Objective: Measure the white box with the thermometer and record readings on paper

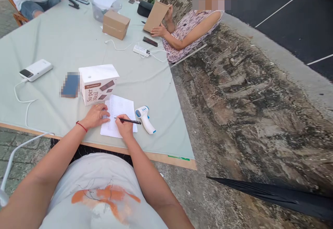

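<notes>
Lower centre: right hand (125, 128) pinches pen (134, 121) over paper (124, 106); left hand (95, 116), fingers slightly spread, rests at its left edge. Apparently writing; next stroke likely needs paper steady.

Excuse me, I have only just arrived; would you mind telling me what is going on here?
The person's right hand holds a black pen, its tip at a sheet of paper covered in small marks. The left hand rests at the sheet's left side, just in front of a white box. A handheld thermometer lies to the right of the sheet. Across the table, another person holds a tilted brown cardboard item.
</notes>
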Demonstrator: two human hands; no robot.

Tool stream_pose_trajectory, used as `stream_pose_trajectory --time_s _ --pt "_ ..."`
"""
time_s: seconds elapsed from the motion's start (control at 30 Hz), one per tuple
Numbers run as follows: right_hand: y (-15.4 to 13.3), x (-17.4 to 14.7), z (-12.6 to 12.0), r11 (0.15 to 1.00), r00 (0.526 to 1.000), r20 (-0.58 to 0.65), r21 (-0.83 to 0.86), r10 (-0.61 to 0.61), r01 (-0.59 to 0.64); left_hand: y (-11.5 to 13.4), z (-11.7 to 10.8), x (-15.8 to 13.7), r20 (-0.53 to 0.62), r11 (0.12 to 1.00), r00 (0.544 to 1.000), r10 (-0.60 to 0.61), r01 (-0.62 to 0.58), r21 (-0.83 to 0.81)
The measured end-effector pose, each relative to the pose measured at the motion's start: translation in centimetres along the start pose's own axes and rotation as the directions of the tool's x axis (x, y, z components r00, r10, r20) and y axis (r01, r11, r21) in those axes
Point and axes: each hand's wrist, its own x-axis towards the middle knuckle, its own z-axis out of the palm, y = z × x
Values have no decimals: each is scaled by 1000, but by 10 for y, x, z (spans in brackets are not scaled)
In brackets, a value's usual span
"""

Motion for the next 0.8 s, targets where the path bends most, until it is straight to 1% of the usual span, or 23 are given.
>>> stream_pose_trajectory --time_s 0.2,0.3,0.37,0.43,0.47,0.5,0.53,0.57,0.6,0.67,0.7,0.73,0.77,0.8 --pt "2 1 2 999 999 16 -20 -34 35 -1 1 0 -1 1000 1000 5 -5 9" --pt "5 0 1 997 997 5 -18 -77 77 -3 3 1 -10 1000 1000 6 -6 10" --pt "7 1 -2 988 989 -11 -37 -149 149 -3 4 1 -26 1000 999 19 -18 7" --pt "10 6 -8 958 963 -15 -99 -271 268 -2 3 0 -74 998 996 58 -58 -5" --pt "11 10 -12 931 941 -4 -148 -339 335 0 2 0 -129 997 989 76 -77 -4" --pt "13 15 -17 894 915 20 -206 -403 398 1 1 -1 -210 996 974 86 -86 9" --pt "15 21 -21 850 889 55 -269 -456 453 2 -1 -2 -311 996 946 87 -80 35" --pt "17 27 -25 804 866 101 -331 -491 494 2 -4 -3 -425 997 902 75 -53 63" --pt "19 33 -29 758 846 152 -384 -510 526 2 -6 -4 -539 996 841 52 -7 84" --pt "22 42 -35 680 817 249 -458 -521 573 -1 -12 -6 -723 993 690 -39 104 47" --pt "23 45 -38 651 804 281 -478 -524 591 -5 -14 -7 -783 988 613 -106 151 -16" --pt "23 46 -41 630 795 297 -490 -529 602 -9 -16 -7 -814 978 550 -185 187 -96" --pt "22 46 -44 619 791 295 -501 -535 605 -14 -17 -7 -819 962 511 -263 206 -180" --pt "21 45 -48 616 794 273 -512 -543 598 -20 -17 -7 -797 942 504 -334 214 -259"
